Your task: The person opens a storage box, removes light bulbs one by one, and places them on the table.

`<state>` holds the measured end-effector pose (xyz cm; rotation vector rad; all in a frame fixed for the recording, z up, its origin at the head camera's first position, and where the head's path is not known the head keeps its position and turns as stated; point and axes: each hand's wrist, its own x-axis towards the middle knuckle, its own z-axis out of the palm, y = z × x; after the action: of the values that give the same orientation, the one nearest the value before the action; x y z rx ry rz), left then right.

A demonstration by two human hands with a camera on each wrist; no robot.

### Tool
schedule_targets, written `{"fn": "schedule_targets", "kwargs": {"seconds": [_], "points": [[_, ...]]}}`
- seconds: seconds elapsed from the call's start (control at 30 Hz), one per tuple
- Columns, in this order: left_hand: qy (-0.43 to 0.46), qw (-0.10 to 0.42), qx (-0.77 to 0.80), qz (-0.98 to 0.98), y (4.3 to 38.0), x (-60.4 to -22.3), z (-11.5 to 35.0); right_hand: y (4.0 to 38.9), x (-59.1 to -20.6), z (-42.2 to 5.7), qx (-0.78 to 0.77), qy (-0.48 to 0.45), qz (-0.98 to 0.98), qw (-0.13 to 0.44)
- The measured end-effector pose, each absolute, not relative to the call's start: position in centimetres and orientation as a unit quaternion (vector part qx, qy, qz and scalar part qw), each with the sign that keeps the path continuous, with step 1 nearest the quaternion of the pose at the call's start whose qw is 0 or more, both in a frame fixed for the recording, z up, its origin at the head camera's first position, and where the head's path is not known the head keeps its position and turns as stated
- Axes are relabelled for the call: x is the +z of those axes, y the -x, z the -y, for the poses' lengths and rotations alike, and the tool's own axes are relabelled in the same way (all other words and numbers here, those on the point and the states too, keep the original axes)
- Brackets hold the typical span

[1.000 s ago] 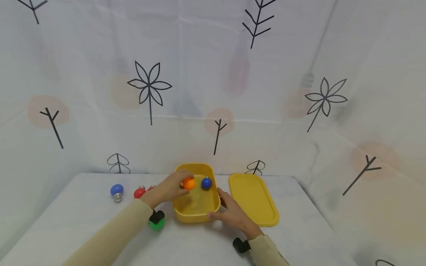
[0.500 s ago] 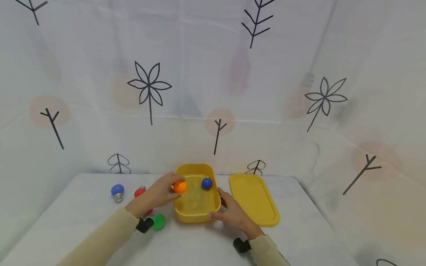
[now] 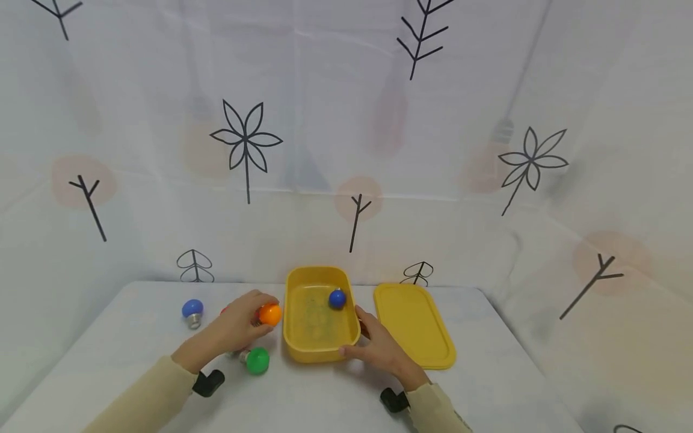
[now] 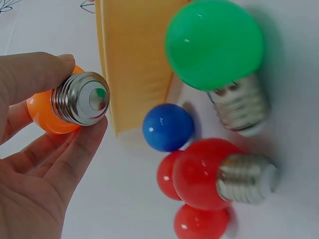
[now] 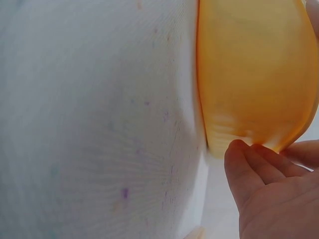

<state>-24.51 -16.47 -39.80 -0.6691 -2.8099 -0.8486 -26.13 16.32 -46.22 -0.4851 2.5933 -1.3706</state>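
Observation:
My left hand (image 3: 233,325) pinches an orange light bulb (image 3: 271,314) just left of the yellow box (image 3: 311,356). In the left wrist view its metal screw base (image 4: 84,99) faces the camera, thumb on one side and fingers on the other. At the box's near right corner, my right hand (image 3: 381,349) grips it, thumb at the front and fingers along the side wall. The right wrist view has those fingertips (image 5: 237,149) against the yellow wall (image 5: 254,74). Inside the box lies one blue bulb (image 3: 337,299).
A green bulb (image 3: 257,361) lies on the white table near the box's front left. Red bulbs (image 4: 202,172) sit partly hidden behind the left hand in the head view. Farther left is another blue bulb (image 3: 192,308). The yellow lid (image 3: 414,325) lies right of the box.
The left hand has carried the orange bulb leftward, from over the inside of the box to outside its left wall. The right hand has stayed at the box.

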Motion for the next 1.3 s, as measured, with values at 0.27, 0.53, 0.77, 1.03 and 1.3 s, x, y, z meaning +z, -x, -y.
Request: {"fn": "schedule_targets", "kwargs": {"seconds": [0.27, 0.53, 0.77, 1.03, 1.3], "points": [[0.197, 0.077, -0.273, 0.939, 23.3, -40.4, 18.9, 26.2, -46.3, -16.4, -0.459, 0.161, -0.869, 0.087], [0.176, 0.080, -0.281, 0.940, 22.6, -41.1, 21.5, 26.1, -46.4, -16.4, -0.458, 0.161, -0.870, 0.089], [0.136, 0.077, -0.286, 0.945, 22.5, -42.1, 23.3, 26.1, -46.4, -16.4, -0.452, 0.157, -0.874, 0.085], [0.106, 0.057, -0.291, 0.949, 22.4, -43.5, 24.4, 26.0, -46.3, -16.3, -0.461, 0.158, -0.869, 0.087], [0.087, 0.035, -0.290, 0.952, 23.1, -44.7, 24.8, 26.1, -46.2, -16.3, -0.456, 0.160, -0.871, 0.084]]}}
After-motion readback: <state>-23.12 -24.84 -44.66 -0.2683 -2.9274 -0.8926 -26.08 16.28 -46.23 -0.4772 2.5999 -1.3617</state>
